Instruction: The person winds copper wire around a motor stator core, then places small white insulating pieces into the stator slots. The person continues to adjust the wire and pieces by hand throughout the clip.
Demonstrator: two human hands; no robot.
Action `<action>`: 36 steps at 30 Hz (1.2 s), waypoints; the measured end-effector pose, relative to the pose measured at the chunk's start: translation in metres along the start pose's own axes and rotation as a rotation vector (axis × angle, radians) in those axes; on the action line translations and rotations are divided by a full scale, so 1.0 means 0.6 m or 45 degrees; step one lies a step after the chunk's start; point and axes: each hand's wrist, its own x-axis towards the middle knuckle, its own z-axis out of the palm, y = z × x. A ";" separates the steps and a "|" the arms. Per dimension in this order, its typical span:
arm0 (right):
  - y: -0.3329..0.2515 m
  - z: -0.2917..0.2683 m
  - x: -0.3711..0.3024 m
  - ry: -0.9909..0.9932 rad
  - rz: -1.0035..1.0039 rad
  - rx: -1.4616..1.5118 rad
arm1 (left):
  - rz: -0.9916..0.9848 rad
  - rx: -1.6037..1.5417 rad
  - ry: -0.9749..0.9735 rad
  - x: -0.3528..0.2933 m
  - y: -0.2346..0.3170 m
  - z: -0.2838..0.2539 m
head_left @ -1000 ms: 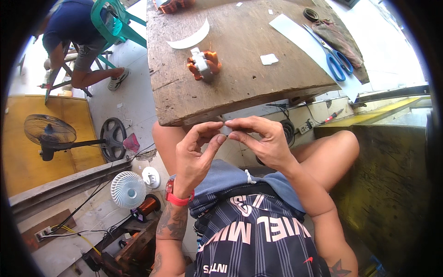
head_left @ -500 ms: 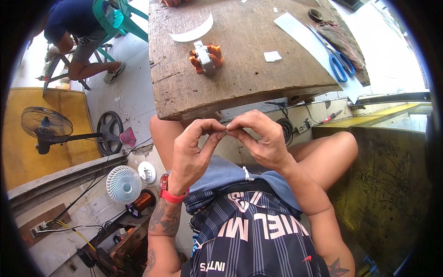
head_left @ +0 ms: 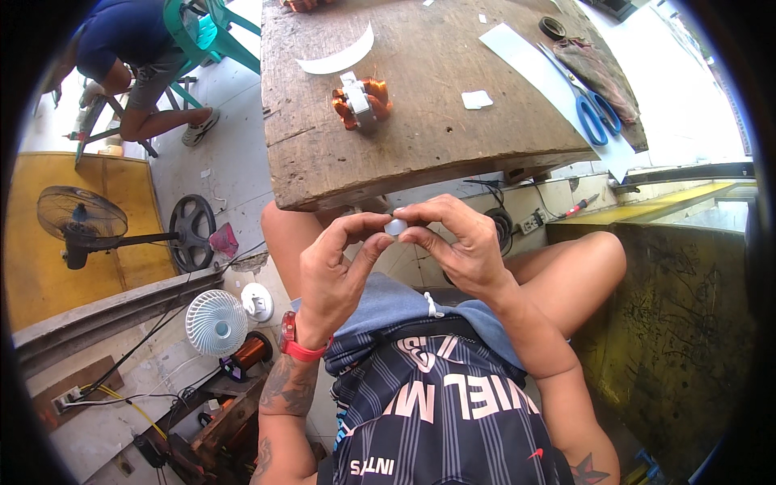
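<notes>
Between my fingertips, above my lap and just short of the table edge, is a small whitish piece (head_left: 395,227), probably paper or thin film; its exact kind is too small to tell. My left hand (head_left: 339,263) pinches it from the left with thumb and fingers. From the right, my right hand (head_left: 457,246) grips it the same way. Beyond them on the table stands a motor stator with copper windings (head_left: 360,102). A curved white paper strip (head_left: 338,56) lies behind it, and a small white paper piece (head_left: 477,99) to its right.
The worn wooden table (head_left: 428,141) also bears blue-handled scissors (head_left: 594,113) on a long white sheet (head_left: 517,56), a tape roll (head_left: 552,28) and a rag (head_left: 594,69). Fans (head_left: 217,323) and a copper wire spool (head_left: 248,356) stand left. Another person (head_left: 137,65) sits at far left.
The small whitish piece between my fingertips now shows a broad face, where before it was barely visible. My fingers have parted slightly, the left hand shifting a little left.
</notes>
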 end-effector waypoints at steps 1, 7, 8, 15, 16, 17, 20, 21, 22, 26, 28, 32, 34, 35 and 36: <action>0.000 0.001 0.001 0.004 -0.010 -0.013 | 0.017 0.048 0.010 0.000 0.000 0.001; 0.000 0.004 0.002 0.007 -0.012 -0.096 | 0.129 0.307 0.046 -0.001 0.012 0.000; -0.001 0.005 0.002 0.004 -0.004 -0.100 | 0.144 0.312 0.048 -0.001 0.012 0.000; -0.001 0.007 0.000 -0.060 -0.060 -0.147 | 0.150 0.401 -0.068 0.007 0.021 -0.011; -0.001 0.005 0.000 -0.046 -0.055 -0.128 | 0.124 0.362 -0.153 0.016 0.030 -0.019; -0.001 0.003 0.000 -0.034 -0.052 -0.110 | 0.095 0.337 -0.246 0.029 0.042 -0.030; 0.000 -0.010 0.006 0.042 -0.019 -0.099 | 0.708 0.652 -0.346 0.109 0.082 -0.074; 0.000 -0.015 0.007 0.072 0.015 -0.104 | 0.843 0.943 -0.341 0.144 0.094 -0.088; 0.001 -0.022 0.010 0.087 0.063 -0.105 | 1.048 1.168 -0.311 0.181 0.104 -0.100; 0.011 -0.050 0.021 0.180 0.008 -0.265 | 1.072 1.391 -0.729 0.300 0.122 -0.109; 0.016 -0.065 0.022 0.226 0.034 -0.312 | 0.979 1.333 -0.898 0.322 0.132 -0.104; 0.026 -0.089 0.022 0.337 0.058 -0.310 | 0.603 1.265 -0.678 0.308 0.146 -0.080; 0.028 -0.097 0.024 0.379 0.033 -0.316 | 0.444 1.162 -0.552 0.290 0.143 -0.068; 0.029 -0.101 0.024 0.402 0.022 -0.328 | 0.350 1.116 -0.481 0.280 0.138 -0.063; 0.029 -0.104 0.025 0.421 0.020 -0.334 | 0.339 1.058 -0.450 0.274 0.133 -0.060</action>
